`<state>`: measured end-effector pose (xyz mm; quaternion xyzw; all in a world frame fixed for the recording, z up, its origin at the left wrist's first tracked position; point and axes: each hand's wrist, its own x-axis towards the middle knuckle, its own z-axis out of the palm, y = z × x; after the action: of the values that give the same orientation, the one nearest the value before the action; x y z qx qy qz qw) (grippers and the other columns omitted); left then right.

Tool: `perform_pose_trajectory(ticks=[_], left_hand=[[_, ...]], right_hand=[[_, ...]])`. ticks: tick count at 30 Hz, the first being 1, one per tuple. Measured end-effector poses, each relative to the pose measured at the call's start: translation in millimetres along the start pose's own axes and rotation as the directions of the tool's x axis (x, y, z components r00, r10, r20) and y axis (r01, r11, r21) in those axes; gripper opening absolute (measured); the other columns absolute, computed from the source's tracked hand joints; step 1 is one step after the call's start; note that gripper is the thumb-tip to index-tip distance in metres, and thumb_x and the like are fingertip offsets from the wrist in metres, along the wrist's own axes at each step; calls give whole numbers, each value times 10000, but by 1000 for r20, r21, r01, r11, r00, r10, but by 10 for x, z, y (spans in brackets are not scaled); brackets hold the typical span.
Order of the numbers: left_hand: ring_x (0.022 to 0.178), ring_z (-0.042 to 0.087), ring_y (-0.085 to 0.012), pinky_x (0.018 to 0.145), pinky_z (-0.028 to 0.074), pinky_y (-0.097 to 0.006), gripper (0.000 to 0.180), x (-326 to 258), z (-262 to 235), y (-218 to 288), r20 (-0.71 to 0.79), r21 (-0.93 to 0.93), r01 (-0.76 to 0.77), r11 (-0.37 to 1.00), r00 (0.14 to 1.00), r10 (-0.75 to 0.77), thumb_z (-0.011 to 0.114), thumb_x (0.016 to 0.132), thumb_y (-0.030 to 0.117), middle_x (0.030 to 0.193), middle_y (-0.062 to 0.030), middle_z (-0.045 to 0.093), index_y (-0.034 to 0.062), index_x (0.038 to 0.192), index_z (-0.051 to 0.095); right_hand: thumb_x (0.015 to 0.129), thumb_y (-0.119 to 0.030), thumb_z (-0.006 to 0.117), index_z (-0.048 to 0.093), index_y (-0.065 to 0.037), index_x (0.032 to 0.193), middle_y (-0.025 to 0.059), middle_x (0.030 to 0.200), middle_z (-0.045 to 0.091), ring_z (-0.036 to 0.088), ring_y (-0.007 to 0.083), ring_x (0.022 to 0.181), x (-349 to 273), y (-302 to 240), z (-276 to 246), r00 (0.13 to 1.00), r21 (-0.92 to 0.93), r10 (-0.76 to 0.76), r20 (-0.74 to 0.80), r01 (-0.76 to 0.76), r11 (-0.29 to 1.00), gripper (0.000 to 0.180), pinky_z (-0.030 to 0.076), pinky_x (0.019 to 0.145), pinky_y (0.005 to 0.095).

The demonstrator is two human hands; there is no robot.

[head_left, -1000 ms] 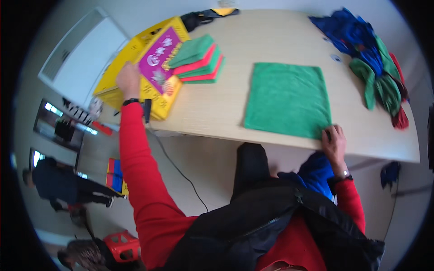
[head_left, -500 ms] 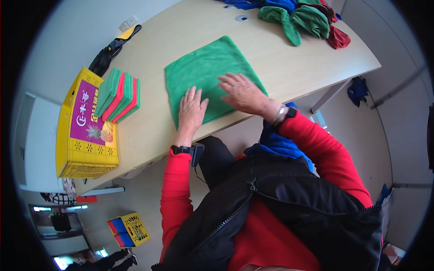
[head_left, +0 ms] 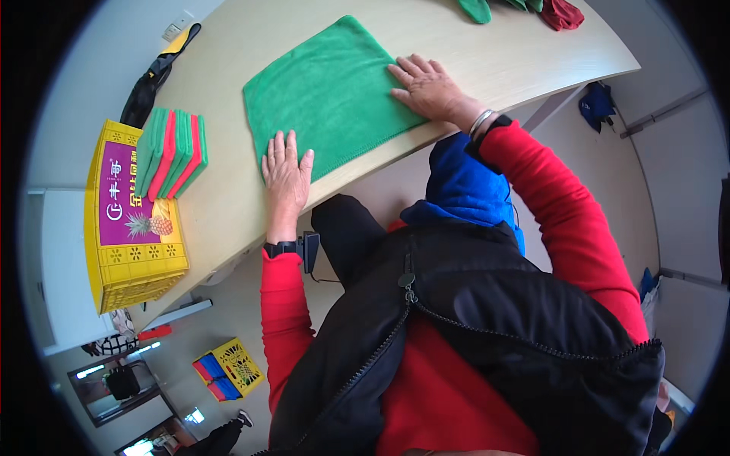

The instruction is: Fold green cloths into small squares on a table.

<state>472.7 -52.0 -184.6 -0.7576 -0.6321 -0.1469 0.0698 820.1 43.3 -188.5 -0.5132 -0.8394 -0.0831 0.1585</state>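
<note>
A green towel [head_left: 327, 99] lies spread flat on the pale wooden table [head_left: 532, 68], its near edge close to the table's front edge. Resting on its near left corner is my left hand [head_left: 286, 176], palm down with fingers extended. My right hand [head_left: 431, 89] lies flat over the towel's right edge, partly on the tabletop, thumb and fingers apart. Neither hand grips anything. Blue cloth [head_left: 465, 182] hangs over my lap below the table edge.
Folded green and red towels [head_left: 173, 154] stand in a row at the left, against a yellow crate [head_left: 141, 262]. Behind it lies a black and yellow umbrella-like item [head_left: 152, 83]. Crumpled green and red cloths [head_left: 561, 14] sit at the far right. Another yellow crate [head_left: 242, 366] is on the floor.
My right hand has moved outward from above the towel to its right edge. My left hand now sits at the near left corner. The view has shifted, and the towel looks smoother.
</note>
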Motion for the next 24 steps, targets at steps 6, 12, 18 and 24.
perform_pose_trajectory(ticks=[6,12,18,24], left_hand=[[1489,259,-338,1211,211,-467,640,229,-289,-273,203,-98,-8,995,979,27,406,1039,492,1604,-185,293,82,1530,362],[1482,280,-340,1197,247,-474,636,1256,-196,-464,189,82,-96,992,979,79,410,1039,489,1605,-176,292,99,1538,351],[1495,254,-328,1193,224,-525,634,1813,211,-381,201,16,-130,991,972,124,393,1040,508,1618,-141,287,141,1553,329],[1501,244,-320,1191,189,-577,654,2070,515,-751,88,67,91,994,991,-97,360,1028,551,1617,-139,295,147,1542,354]], right_hand=[[1014,-502,415,394,-100,1505,137,1531,427,368,336,1430,457,-128,-556,870,-96,131,475,-97,991,635,310,1154,501],[1011,-524,407,359,-109,1529,144,1565,379,316,382,1456,1410,-557,-150,955,124,-76,288,41,991,665,275,1173,525],[1011,-570,360,298,-143,1568,105,1631,270,214,347,1510,1881,-399,242,935,146,-38,352,-15,989,704,197,1213,515],[1001,-585,375,318,-134,1556,112,1633,259,191,327,1520,2265,39,463,978,123,66,199,-92,988,717,177,1223,468]])
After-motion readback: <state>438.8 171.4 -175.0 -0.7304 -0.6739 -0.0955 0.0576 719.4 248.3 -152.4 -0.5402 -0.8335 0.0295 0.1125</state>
